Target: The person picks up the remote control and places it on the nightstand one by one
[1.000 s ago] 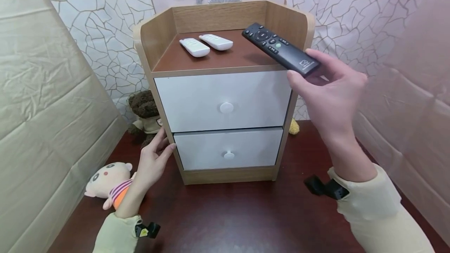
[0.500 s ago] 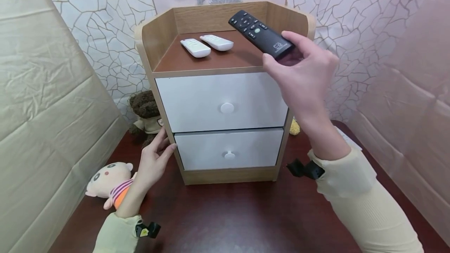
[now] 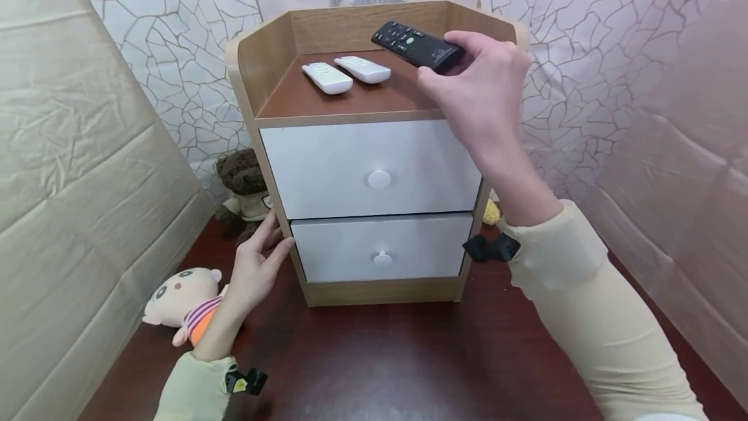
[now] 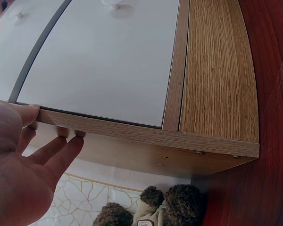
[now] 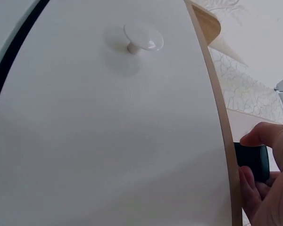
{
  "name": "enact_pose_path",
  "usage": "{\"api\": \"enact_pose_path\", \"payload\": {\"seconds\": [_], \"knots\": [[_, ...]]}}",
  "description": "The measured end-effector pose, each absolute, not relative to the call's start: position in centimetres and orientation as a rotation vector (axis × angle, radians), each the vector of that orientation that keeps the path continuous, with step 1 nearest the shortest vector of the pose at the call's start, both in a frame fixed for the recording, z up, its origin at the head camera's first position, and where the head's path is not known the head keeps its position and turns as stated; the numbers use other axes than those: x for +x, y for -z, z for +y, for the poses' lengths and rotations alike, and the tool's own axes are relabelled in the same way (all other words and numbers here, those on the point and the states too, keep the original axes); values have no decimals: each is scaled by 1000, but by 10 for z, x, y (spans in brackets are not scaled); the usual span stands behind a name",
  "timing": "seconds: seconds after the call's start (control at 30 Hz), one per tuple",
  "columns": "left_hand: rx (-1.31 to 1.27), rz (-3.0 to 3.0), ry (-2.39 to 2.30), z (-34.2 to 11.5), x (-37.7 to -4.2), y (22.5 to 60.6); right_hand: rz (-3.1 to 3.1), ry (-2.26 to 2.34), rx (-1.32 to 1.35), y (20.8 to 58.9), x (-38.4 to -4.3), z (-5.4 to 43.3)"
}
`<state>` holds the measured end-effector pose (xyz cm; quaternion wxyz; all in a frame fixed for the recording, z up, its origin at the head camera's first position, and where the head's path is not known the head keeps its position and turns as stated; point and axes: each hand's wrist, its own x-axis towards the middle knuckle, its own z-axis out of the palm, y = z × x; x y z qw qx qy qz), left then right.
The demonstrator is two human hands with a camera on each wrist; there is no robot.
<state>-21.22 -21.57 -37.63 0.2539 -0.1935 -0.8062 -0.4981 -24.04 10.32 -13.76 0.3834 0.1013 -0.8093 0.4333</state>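
Note:
A black remote control point(image 3: 417, 46) is pinched at its near end between the thumb and fingers of my right hand point(image 3: 482, 83). It hangs above the right part of the brown top of a small wooden cabinet point(image 3: 382, 292), tilted with its buttons up. In the right wrist view, only the dark end of the remote point(image 5: 253, 161) shows past the cabinet edge. Two white remote controls point(image 3: 327, 78) lie side by side on the top, left of the black one. My left hand point(image 3: 257, 265) touches the cabinet's left side, thumb on the front edge and fingertips against the side panel point(image 4: 132, 150).
Two white drawers with round knobs point(image 3: 379, 179) are closed. Raised wooden boards point(image 3: 368, 29) edge the cabinet top. A pink plush toy point(image 3: 184, 301) lies left of my left forearm, and a brown curly plush toy point(image 3: 242, 174) sits behind it. Something yellow point(image 3: 491, 213) shows at right.
My right hand has carried the black remote control left and farther back over the cabinet top, tipping it flatter. The left hand has stayed at the cabinet's side.

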Motion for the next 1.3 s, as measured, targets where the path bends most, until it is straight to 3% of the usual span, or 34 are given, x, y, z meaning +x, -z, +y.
{"api": "enact_pose_path", "payload": {"seconds": [0.37,1.3], "knots": [[-507,-2204,1362,-215,-212,375,-2240,-865,144,126,-256,103],[-503,-2207,1356,-214,-210,375,-2605,-803,144,107,-277,101]]}}
